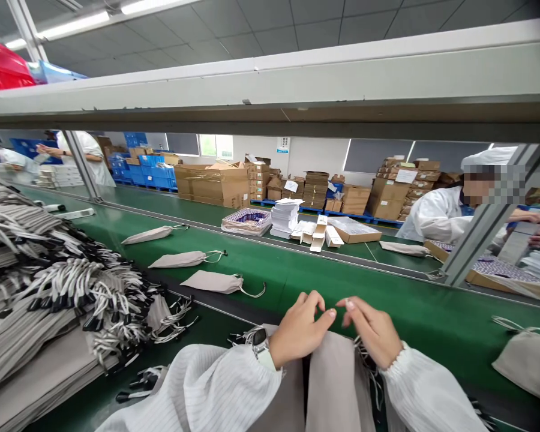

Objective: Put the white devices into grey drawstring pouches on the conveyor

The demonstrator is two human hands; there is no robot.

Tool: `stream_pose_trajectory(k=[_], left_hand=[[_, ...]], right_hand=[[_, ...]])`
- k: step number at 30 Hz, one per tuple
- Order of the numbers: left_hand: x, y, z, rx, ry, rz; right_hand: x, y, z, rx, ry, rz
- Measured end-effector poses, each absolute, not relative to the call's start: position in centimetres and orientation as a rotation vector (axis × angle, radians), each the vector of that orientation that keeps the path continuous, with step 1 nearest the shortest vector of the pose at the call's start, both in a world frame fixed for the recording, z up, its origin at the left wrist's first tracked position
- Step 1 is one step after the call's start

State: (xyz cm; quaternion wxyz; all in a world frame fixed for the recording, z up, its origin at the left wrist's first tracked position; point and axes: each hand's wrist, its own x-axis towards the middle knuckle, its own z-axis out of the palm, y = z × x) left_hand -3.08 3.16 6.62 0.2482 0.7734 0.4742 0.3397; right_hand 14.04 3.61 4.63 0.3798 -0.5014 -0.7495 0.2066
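Note:
My left hand [300, 329], with a watch [260, 339] on its wrist, hovers above a beige fabric pouch [333, 378]. Its fingers are loosely bent, and a gap shows between thumb and forefinger. Facing it, my right hand [372, 331] has its fingers half bent, their tips pointing left. Nothing can be made out in either hand. Below them, several beige pouches lie lengthwise close to my body, with white cords and dark cord ends beside my right wrist. My forearms and sleeves hide part of these pouches.
A large pile of drawstring pouches [40, 348] fills the left side. Several single pouches [213, 281] lie on the green conveyor belt [292, 282], another pouch [528, 360] at right. A shelf [270, 84] crosses overhead. Beyond are white boxes [284, 217] and a co-worker [436, 210].

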Motion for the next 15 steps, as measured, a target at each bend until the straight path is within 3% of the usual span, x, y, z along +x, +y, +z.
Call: stream_pose_trajectory(k=[3,5,7,9,11,13,15], left_hand=[[-3.4,1.4,8.0,2.33,1.26,0.568],[-3.2,-0.5,9.0,2.627,1.116,0.502],[-3.0,-2.2,9.8,2.969,1.009,0.62],[-2.9,-3.0,10.2,3.249,0.855,0.859],[-3.0,-2.6,10.2,3.408,0.624,1.202],[-3.1,-1.2,9.5,3.487,0.424,1.46],[-3.2,0.6,8.2,3.542,0.361,1.505]], right_hand=[[17.1,5.2,3.8,-1.212,-1.922,-0.166],[19.3,6.1,3.5,-1.317,-1.81,-0.342],[20.9,6.7,3.6,-1.459,-1.639,-0.317],[21.3,6.9,4.3,-1.507,-1.553,0.006],[20.4,6.5,5.0,-1.39,-1.639,0.634],[18.5,5.6,5.3,-1.087,-1.83,1.276],[15.9,4.3,4.9,-0.77,-2.028,1.595]])
